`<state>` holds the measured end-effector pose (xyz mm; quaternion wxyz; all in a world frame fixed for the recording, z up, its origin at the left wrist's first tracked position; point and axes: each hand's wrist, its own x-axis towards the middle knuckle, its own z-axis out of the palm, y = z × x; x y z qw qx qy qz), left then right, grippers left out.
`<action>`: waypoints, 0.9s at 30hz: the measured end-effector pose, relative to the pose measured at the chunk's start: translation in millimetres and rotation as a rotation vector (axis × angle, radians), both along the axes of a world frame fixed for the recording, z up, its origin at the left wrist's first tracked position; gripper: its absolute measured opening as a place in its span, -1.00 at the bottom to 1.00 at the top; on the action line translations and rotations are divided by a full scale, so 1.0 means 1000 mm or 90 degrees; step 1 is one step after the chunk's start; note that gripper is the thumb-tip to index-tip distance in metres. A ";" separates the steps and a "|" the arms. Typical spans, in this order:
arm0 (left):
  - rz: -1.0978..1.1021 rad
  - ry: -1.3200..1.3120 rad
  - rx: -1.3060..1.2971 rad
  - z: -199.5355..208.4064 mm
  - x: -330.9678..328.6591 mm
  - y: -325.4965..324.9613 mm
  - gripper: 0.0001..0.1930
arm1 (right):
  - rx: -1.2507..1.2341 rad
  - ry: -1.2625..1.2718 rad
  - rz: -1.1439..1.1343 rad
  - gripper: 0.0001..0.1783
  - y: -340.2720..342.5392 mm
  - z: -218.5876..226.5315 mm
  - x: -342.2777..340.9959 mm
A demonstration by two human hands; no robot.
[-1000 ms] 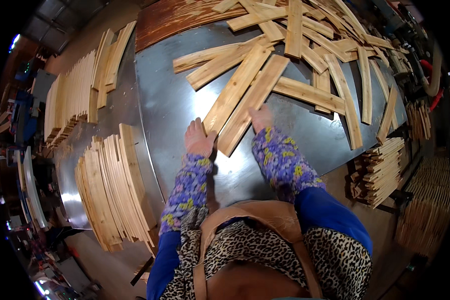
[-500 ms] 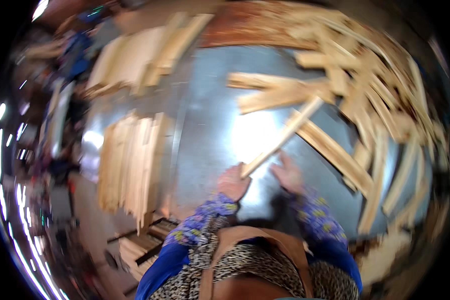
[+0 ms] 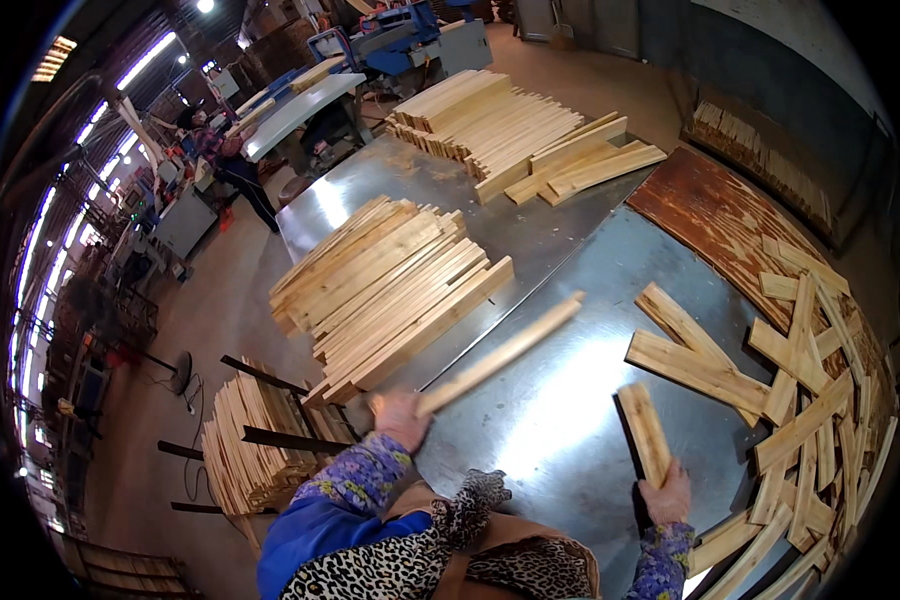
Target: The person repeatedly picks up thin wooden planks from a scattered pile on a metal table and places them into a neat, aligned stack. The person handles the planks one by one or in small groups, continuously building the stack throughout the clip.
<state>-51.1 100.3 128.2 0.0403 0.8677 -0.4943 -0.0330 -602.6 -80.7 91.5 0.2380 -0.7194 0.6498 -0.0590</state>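
My left hand [image 3: 400, 420] is closed round the near end of a narrow wooden slat [image 3: 502, 352], which points away over the metal table [image 3: 550, 420], slightly blurred. Off to the right, my right hand [image 3: 667, 496] grips the near end of a short wooden board [image 3: 646, 434]. That board's far end is at the table surface; whether it rests flat there I cannot tell. Just beyond my left hand stands a row of boards packed side by side [image 3: 400, 290]. Near my right hand lies a loose heap of boards [image 3: 805, 380].
A second stack of boards [image 3: 500, 125] sits at the table's far end. At the left, a metal rack [image 3: 280, 438] holds more boards. A rust-brown panel [image 3: 715, 205] edges the right side. A person [image 3: 232, 165] stands far left near blue machinery [image 3: 380, 45].
My view has swung left. My left hand has carried the slat left towards the packed row, while my right hand, open before, has moved right and taken hold of a board.
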 end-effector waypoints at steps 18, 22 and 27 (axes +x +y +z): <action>-0.022 -0.043 0.090 0.011 0.156 -0.009 -0.21 | 0.379 -0.393 0.199 0.10 0.001 -0.021 0.562; 0.039 -0.089 0.215 0.012 0.141 -0.022 -0.15 | 0.112 -0.313 0.423 0.14 -0.060 -0.050 0.442; -0.018 -0.063 0.056 0.006 0.065 -0.092 -0.20 | -0.334 0.141 0.242 -0.33 -0.224 -0.070 0.165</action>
